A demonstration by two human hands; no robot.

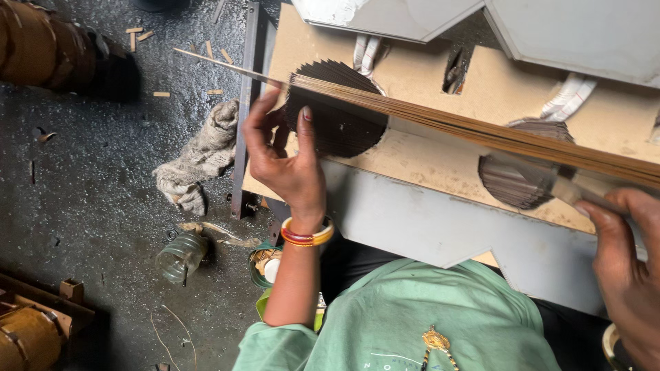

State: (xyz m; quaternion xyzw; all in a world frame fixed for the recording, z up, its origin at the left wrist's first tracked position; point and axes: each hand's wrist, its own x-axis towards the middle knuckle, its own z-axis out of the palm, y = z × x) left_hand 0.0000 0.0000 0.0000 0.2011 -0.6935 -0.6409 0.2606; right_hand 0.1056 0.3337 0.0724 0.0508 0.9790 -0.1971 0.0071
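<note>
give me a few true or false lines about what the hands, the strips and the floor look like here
1. The left hand touches the bundle of long thin strips near its end. True.
2. The strips lie across a pale board with dark round stacks set in it. True.
3. The left wrist is bare. False: it wears red and yellow bangles.
4. The right hand rests flat on the floor. False: it is at the right edge, by the strips over the board.
5. A crumpled grey rag lies on the dark floor left of the board. True.
6. The person wears a bright red top. False: the top is light green.
</note>
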